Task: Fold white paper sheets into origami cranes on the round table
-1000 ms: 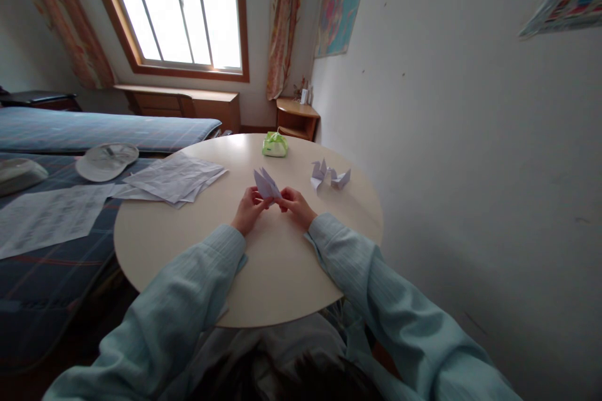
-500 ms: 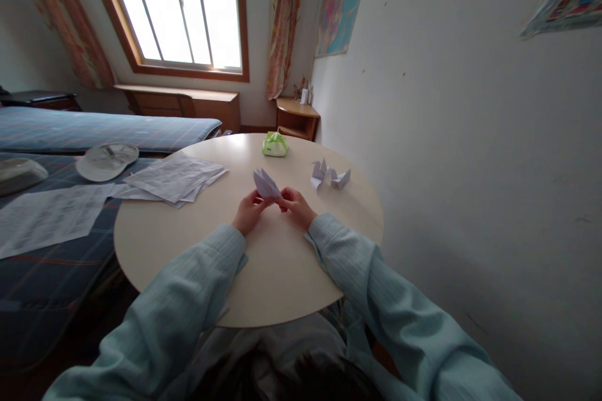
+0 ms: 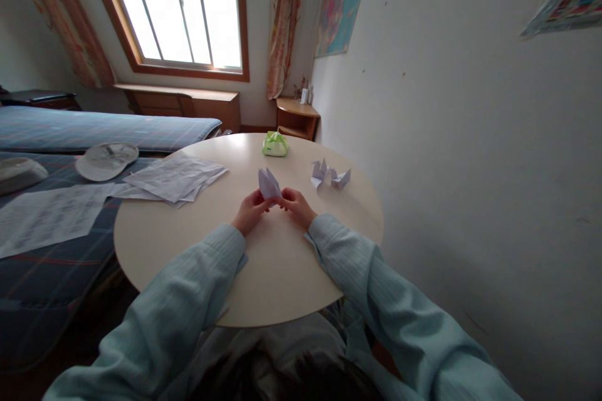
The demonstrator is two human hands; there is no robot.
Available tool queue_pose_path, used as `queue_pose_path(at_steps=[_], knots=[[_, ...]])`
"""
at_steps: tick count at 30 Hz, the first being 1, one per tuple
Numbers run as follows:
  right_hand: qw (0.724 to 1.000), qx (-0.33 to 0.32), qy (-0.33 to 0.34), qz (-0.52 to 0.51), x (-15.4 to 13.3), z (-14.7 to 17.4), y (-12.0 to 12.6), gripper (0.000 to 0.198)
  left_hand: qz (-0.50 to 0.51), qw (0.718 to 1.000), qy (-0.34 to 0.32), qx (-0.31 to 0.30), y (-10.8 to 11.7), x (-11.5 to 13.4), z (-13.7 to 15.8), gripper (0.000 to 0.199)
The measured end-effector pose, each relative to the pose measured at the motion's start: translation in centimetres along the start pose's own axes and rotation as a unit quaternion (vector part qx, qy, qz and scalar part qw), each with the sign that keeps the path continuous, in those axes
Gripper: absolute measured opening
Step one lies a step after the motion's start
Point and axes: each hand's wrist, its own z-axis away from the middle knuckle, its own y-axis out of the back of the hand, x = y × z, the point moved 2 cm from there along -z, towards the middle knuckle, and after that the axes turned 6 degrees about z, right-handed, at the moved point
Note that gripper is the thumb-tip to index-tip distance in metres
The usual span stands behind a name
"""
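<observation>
Above the middle of the round table (image 3: 282, 276), a folded piece of white paper (image 3: 269, 184) is pinched between my two hands, its pointed tips facing up and away from me. My left hand (image 3: 250, 210) is closed on its lower left side. On the lower right edge, the fingers of my right hand (image 3: 297, 205) are closed too, close to those of the left. The fingertips partly hide the paper's lower end. To the right stand two folded paper birds, one with raised wings (image 3: 318, 174) and one lower (image 3: 339, 179).
A green tissue pack (image 3: 275, 144) lies toward the table's far edge. Loose printed sheets (image 3: 176, 177) are piled at the left, reaching onto the plaid bed (image 3: 51, 282). A light cap (image 3: 107, 161) rests on the bed. The white wall (image 3: 470, 156) rises at the right.
The folded paper has turned more upright and shifted slightly right in my fingers. My left hand has moved a little with it; everything else stays in place.
</observation>
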Motion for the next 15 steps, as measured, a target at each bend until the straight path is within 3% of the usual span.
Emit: queue_pose_path(at_steps=[15], knots=[[1.0, -0.004, -0.003, -0.002, 0.1, -0.26, 0.12, 0.037, -0.006, 1.0, 0.02, -0.011, 0.1, 0.04, 0.19, 0.031]])
